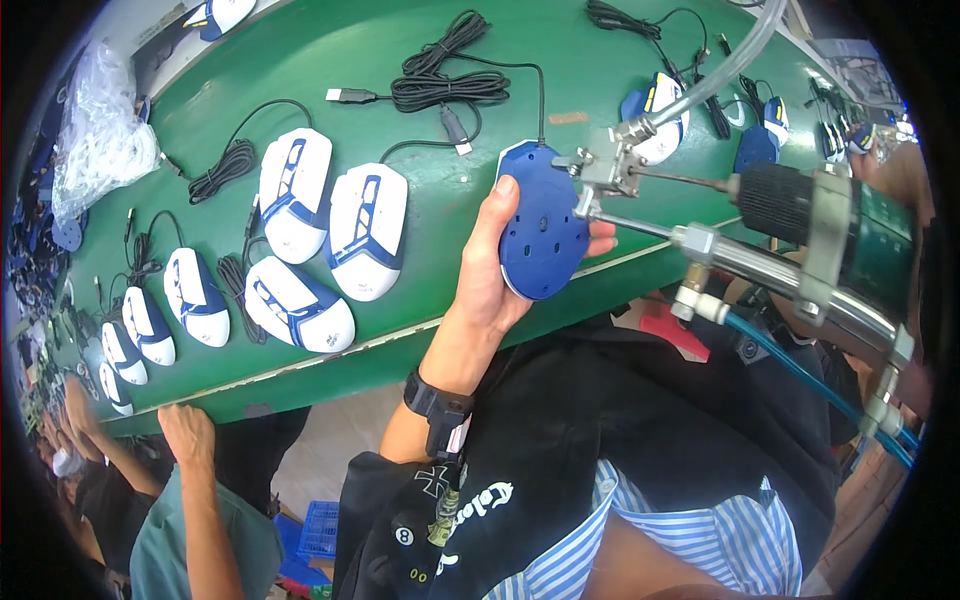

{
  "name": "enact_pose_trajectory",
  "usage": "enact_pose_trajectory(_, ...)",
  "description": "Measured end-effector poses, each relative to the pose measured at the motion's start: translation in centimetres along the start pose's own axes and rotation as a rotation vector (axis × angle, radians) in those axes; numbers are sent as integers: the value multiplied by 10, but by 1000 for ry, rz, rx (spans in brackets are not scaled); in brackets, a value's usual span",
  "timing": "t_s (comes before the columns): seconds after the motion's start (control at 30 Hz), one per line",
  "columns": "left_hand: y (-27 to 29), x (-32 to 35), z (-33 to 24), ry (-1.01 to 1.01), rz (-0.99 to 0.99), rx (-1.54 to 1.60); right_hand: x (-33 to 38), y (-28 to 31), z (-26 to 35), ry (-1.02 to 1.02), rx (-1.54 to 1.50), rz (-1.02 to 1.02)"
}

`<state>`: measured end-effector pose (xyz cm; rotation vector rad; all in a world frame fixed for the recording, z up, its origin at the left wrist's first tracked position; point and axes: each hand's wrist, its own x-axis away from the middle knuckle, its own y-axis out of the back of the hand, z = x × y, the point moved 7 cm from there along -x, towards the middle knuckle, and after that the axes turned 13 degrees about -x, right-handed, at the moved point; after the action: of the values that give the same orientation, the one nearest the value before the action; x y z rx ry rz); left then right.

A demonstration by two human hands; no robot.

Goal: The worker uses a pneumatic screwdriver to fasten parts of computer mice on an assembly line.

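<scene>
My left hand (487, 255) is closed around a computer mouse (545, 225) held with its blue underside up, thumb on one edge and fingertips at the other. Screw holes dot that underside. From the mouse's far end a black cable runs to a coiled bundle on the table. Above its right edge sits the metal tip of a powered screwdriver (780, 265), fed by a clear hose and blue tubes. At the right rim my right hand (904, 190) grips the driver's body; most of its fingers are hidden or cut off.
Several white-and-blue mice (368, 235) with coiled cables lie on the green table (420, 325) to the left. More mice (662, 115) lie at the far right. A clear plastic bag (100, 135) is at the far left. Another person's hand (187, 433) rests at the near edge.
</scene>
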<state>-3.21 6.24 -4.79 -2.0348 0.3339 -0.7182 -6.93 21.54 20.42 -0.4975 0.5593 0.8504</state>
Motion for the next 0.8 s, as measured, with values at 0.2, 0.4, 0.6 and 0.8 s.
enact_pose_trajectory(0.2,3,7,-8,-23,50,-94,8,1,-16,-14,-29,20)
enact_pose_trajectory(0.4,3,4,0,38,95,-41,37,13,-12,-97,40,31)
enact_pose_trajectory(0.6,8,16,-10,9,42,-139,124,91,22,-271,290,60)
enact_pose_trajectory(0.8,9,2,4,42,118,-20,288,273,142,-776,1331,29)
